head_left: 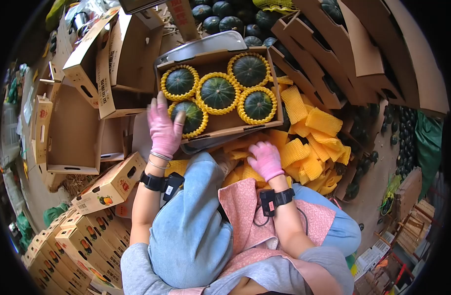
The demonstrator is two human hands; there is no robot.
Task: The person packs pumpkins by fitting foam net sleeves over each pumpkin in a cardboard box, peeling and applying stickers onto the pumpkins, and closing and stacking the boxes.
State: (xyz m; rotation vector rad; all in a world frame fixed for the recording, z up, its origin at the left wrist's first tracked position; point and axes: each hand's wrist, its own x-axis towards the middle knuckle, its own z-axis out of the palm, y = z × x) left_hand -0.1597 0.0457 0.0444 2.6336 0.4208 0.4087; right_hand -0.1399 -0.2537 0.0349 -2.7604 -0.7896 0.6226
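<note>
See L hand point(164, 128) open at ~8 o'clock of box point(235, 131), thumb over nearest squash point(192, 118) inside; R hand point(266, 161) over nets point(324, 122), ~5 o'clock, fingers bent, can't tell if gripping. Could shift squash or skew its sleeve point(204, 122) by pressing hard w/ thumb.

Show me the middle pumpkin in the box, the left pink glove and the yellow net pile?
Middle pumpkin point(217, 93), head view: its green top.
Left pink glove point(164, 127), head view: its back.
Yellow net pile point(324, 121), head view: one upper net.
</note>
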